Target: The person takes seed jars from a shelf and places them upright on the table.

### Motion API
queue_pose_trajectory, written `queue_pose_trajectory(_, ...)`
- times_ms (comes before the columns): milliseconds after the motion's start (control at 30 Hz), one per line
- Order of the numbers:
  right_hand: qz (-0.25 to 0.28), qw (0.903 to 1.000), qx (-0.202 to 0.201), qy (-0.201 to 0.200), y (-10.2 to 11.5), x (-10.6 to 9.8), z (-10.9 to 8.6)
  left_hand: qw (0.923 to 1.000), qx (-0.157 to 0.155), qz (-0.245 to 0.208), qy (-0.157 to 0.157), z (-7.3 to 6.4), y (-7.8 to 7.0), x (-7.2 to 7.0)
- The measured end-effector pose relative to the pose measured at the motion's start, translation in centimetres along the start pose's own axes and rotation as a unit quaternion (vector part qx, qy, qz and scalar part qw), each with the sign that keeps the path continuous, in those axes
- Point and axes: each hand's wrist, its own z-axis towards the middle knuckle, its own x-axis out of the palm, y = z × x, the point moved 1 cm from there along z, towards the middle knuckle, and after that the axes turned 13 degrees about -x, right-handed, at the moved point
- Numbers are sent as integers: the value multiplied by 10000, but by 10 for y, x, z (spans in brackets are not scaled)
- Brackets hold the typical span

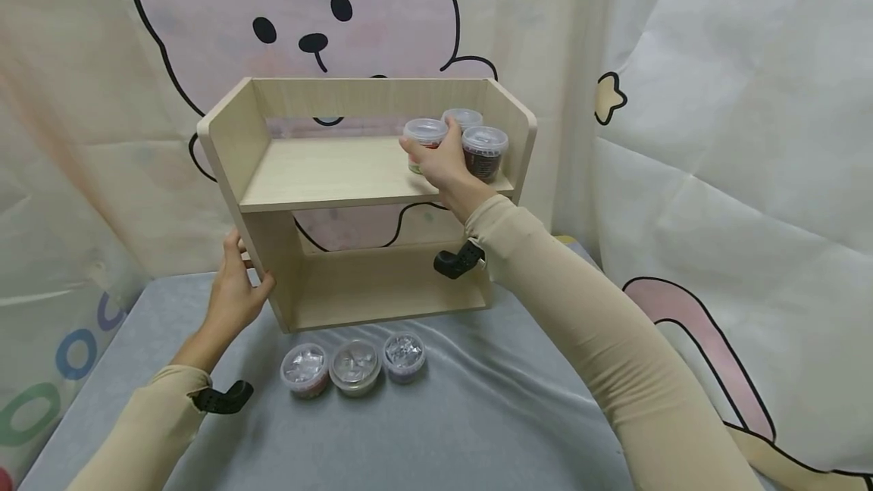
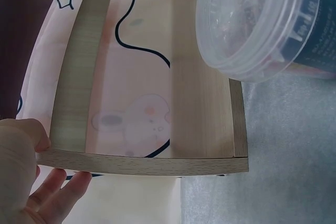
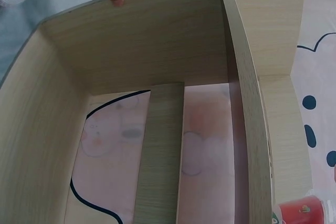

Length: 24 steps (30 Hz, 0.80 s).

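A pale wooden two-tier shelf (image 1: 320, 173) stands on the table. My left hand (image 1: 235, 286) grips its left side panel; in the left wrist view the thumb and fingers (image 2: 55, 192) straddle the panel's edge. On the upper tier, toward the right end, my right hand (image 1: 446, 165) holds a clear-lidded tub (image 1: 424, 131) with a red label, which the right wrist view catches as a red tub (image 3: 302, 211) in the lower corner. Close beside that hand sit a dark tub (image 1: 484, 150) and, behind, another lidded tub (image 1: 464, 117).
In front of the shelf, three tubs with clear lids stand in a row: a left one (image 1: 305, 370), a middle one (image 1: 355, 367) and a right one (image 1: 404, 357). Grey-blue cloth (image 1: 436, 438) covers the table. A curtain printed with cartoon figures (image 1: 382, 14) hangs behind.
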Motion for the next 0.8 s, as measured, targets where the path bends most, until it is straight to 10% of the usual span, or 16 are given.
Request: queue_pose_trajectory(800,-329,9991,-260,-32,-4,-4,-1,10000,20,10,-10,0,0,0)
